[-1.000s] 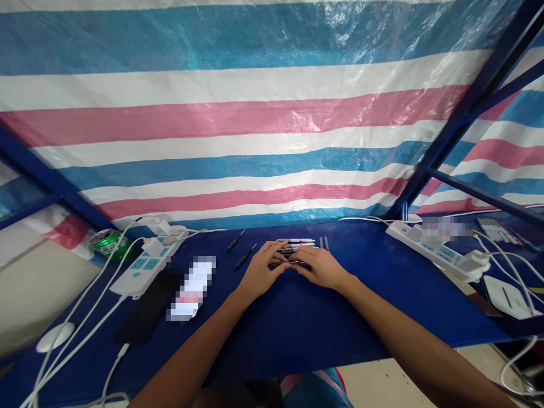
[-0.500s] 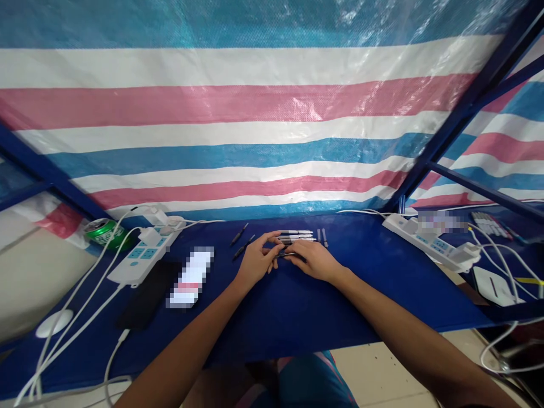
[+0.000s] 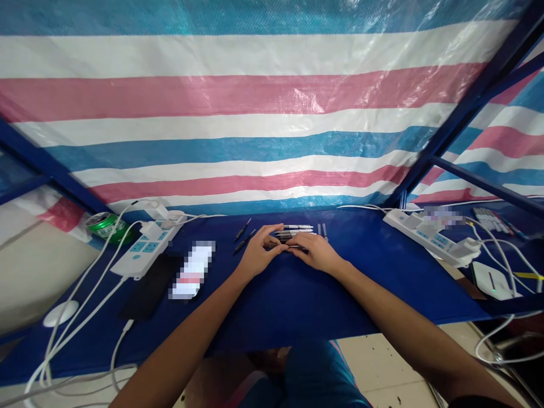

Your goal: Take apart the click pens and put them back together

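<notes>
My left hand point(image 3: 259, 255) and my right hand point(image 3: 317, 253) meet at the middle of the blue table top point(image 3: 289, 306). Their fingertips pinch a thin dark pen with a metal tip point(image 3: 293, 247) between them, partly hidden by my fingers. Just beyond my fingers lie several white and dark pens point(image 3: 297, 230) side by side. Two thin rods point(image 3: 322, 230) sit to their right. Two small dark screwdriver-like tools point(image 3: 243, 235) lie left of my left hand.
On the left are a white power strip point(image 3: 147, 250), a green can point(image 3: 106, 228), a black phone point(image 3: 148, 286) and a blurred card point(image 3: 193, 270). On the right are another power strip point(image 3: 429, 238) and a white router point(image 3: 491, 281). Cables trail across both sides, and a striped tarpaulin point(image 3: 255, 113) hangs behind.
The table and hands sit higher in the view than before. My hands have stayed together on the pen, with the fingers shifting slightly around it.
</notes>
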